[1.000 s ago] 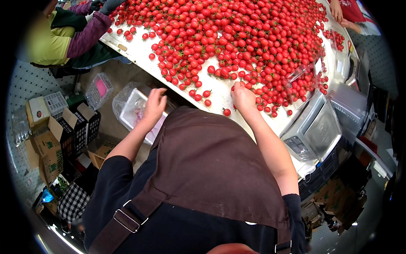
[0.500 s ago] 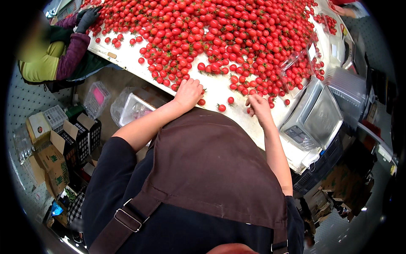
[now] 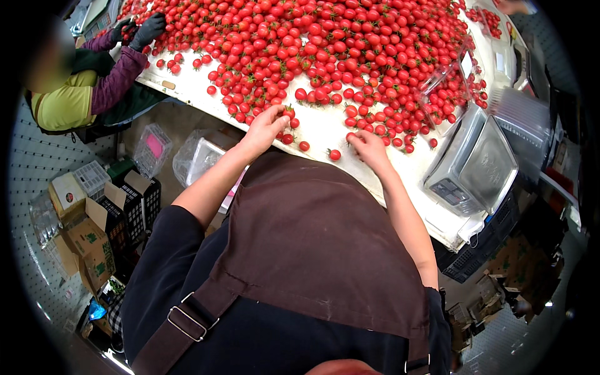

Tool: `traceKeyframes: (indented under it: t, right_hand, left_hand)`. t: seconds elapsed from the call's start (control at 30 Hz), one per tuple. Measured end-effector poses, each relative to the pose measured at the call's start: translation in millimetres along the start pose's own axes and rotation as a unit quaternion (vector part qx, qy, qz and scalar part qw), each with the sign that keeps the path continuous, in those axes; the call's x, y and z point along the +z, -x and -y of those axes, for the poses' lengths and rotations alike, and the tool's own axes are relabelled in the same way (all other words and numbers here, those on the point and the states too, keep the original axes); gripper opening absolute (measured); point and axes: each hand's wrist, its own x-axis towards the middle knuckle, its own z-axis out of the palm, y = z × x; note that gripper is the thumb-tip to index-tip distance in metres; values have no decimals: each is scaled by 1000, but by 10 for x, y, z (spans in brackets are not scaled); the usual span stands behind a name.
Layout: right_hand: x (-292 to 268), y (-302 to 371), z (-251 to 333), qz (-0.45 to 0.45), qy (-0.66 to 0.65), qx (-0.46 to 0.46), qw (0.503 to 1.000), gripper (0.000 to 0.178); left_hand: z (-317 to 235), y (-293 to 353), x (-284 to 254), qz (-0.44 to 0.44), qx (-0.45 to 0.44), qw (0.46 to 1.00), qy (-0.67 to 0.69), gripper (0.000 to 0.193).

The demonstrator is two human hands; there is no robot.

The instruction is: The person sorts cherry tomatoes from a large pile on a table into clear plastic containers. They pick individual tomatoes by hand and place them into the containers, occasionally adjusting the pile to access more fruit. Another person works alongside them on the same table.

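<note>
A large heap of red cherry tomatoes (image 3: 350, 47), many with green stems, covers the white tabletop (image 3: 431, 215). My left hand (image 3: 265, 131) is at the table's near edge, its thumb and fingers closed about a cherry tomato (image 3: 289, 112). My right hand (image 3: 370, 151) is bent low over the table, and a cherry tomato (image 3: 351, 137) shows at its fingertips; the palm side is hidden. Between the hands a single tomato (image 3: 334, 154) lies apart from the heap, with another loose tomato (image 3: 304, 145) closer to my left hand.
A scale (image 3: 469, 169) with a metal pan stands on the right, beside stacked clear plastic trays (image 3: 519, 122). An open clear box (image 3: 447, 87) leans among the tomatoes. At the far left a co-worker's gloved hand (image 3: 149, 31) touches the heap. Cartons (image 3: 87, 244) and crates sit on the floor.
My left hand has turned, and a tomato now shows in its fingers. The right hand has shifted left with a tomato at its fingertips. The co-worker's gloved hands moved right.
</note>
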Motion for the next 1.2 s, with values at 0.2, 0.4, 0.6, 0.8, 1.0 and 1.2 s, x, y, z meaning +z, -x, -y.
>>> traceKeyframes:
  t: [0.2, 0.4, 0.6, 0.8, 1.0, 1.2]
  right_hand:
    - [-468, 465, 280, 137, -528, -2, 838, 20]
    - [-349, 378, 133, 80, -225, 54, 970, 14]
    - [236, 307, -74, -5, 266, -166, 950, 21]
    - [350, 194, -152, 11, 366, -201, 909, 27]
    - [81, 112, 106, 72, -230, 75, 968, 29]
    - [-351, 100, 640, 16, -366, 44, 929, 39]
  left_hand:
    - [-256, 76, 174, -122, 318, 835, -431, 49]
    - [180, 15, 366, 151, 307, 705, -621, 21]
    - [3, -23, 346, 131, 280, 759, -573, 19]
    - [-87, -41, 59, 26, 80, 988, -130, 21]
    - [-116, -236, -84, -70, 116, 944, -302, 25]
    - [-186, -318, 108, -45, 257, 703, -662, 20]
